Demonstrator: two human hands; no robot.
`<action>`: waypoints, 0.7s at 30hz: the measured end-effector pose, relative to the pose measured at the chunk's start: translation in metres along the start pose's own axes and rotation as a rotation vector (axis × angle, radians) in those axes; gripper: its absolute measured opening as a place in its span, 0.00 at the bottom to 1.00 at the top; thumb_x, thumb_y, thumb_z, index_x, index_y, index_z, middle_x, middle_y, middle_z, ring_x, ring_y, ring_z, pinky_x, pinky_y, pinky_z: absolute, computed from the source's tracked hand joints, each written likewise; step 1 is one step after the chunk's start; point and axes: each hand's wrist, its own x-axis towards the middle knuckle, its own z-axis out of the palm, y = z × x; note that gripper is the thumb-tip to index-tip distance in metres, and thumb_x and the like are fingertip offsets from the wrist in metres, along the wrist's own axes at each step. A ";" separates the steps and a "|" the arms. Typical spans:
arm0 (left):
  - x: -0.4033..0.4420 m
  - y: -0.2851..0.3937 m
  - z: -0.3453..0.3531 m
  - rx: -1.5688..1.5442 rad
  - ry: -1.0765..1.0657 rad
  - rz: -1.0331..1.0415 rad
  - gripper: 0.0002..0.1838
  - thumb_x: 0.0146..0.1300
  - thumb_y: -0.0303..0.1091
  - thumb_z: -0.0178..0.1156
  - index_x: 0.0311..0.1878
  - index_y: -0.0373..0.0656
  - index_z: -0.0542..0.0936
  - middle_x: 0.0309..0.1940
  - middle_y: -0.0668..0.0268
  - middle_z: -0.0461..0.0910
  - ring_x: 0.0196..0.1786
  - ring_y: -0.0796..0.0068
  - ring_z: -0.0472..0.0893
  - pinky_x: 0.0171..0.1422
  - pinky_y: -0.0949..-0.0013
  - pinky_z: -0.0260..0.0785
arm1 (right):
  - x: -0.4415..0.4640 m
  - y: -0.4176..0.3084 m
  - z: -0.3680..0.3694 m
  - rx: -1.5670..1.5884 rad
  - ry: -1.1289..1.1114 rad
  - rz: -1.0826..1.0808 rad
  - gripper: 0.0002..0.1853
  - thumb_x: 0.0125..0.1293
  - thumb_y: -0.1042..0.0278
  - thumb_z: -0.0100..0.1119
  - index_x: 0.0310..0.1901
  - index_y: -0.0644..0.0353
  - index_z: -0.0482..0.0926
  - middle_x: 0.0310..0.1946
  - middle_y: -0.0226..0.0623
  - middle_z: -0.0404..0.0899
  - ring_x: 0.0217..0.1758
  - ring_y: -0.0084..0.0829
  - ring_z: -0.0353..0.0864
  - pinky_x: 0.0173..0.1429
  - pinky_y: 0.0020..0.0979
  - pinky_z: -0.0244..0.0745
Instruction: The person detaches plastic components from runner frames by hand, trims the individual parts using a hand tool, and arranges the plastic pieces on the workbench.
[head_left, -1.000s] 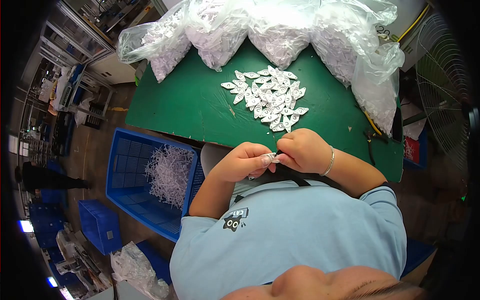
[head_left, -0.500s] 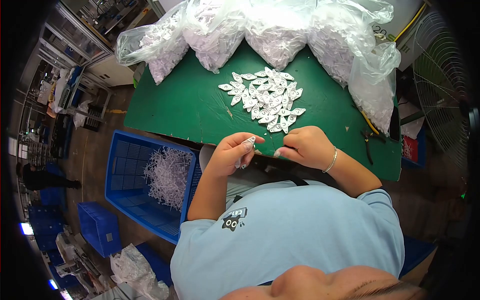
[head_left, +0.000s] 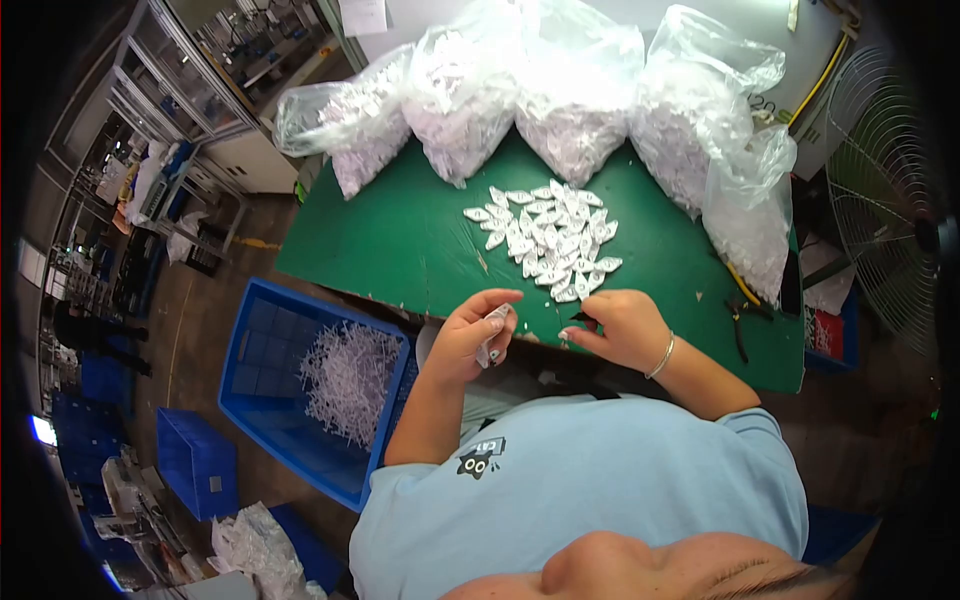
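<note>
My left hand is closed around a white diamond-shaped plastic piece. Part of a second white piece seems to show lower between the fingers. My right hand, with a bracelet at its wrist, is curled shut just to the right. A small dark bit shows between its thumb and fingers, too little to name. The two hands are apart, at the table's near edge. Beyond them a loose pile of white diamond-shaped pieces lies on the green table.
Several clear bags of white parts line the table's back. Black-handled pliers lie at the right. A blue crate with thin white plastic scraps stands left. A fan is at far right; a smaller blue bin sits on the floor.
The view has shifted, so table and bags appear lower and slightly to the right. My hands remain near the table edge; the left still holds the white piece, and the right stays curled.
</note>
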 end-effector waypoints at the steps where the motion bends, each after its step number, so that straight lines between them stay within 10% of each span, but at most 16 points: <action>1: 0.002 -0.003 -0.006 -0.139 0.006 -0.012 0.20 0.61 0.28 0.50 0.57 0.38 0.69 0.33 0.66 0.73 0.22 0.84 0.68 0.24 0.80 0.63 | -0.002 0.004 0.000 -0.009 0.015 -0.009 0.18 0.54 0.53 0.63 0.20 0.58 0.71 0.17 0.37 0.71 0.21 0.39 0.73 0.26 0.38 0.67; 9: 0.028 -0.005 -0.043 -0.626 0.308 -0.120 0.12 0.64 0.37 0.49 0.47 0.45 0.73 0.31 0.67 0.74 0.25 0.74 0.71 0.23 0.71 0.65 | -0.030 0.049 -0.001 -0.060 0.077 0.310 0.18 0.55 0.52 0.61 0.22 0.60 0.73 0.19 0.39 0.74 0.24 0.42 0.75 0.28 0.39 0.67; 17: 0.086 0.024 -0.042 -0.526 0.378 -0.211 0.07 0.62 0.35 0.52 0.42 0.47 0.73 0.29 0.69 0.74 0.23 0.75 0.71 0.21 0.71 0.65 | -0.049 0.084 -0.006 -0.031 0.031 0.511 0.19 0.56 0.49 0.59 0.26 0.61 0.76 0.21 0.42 0.76 0.27 0.44 0.77 0.32 0.41 0.69; 21: 0.137 0.079 0.017 0.047 0.211 -0.121 0.06 0.62 0.33 0.55 0.41 0.48 0.72 0.26 0.71 0.70 0.23 0.80 0.70 0.19 0.75 0.63 | -0.051 0.097 -0.004 -0.051 -0.030 0.536 0.19 0.56 0.50 0.58 0.27 0.61 0.77 0.23 0.42 0.78 0.28 0.44 0.78 0.33 0.41 0.70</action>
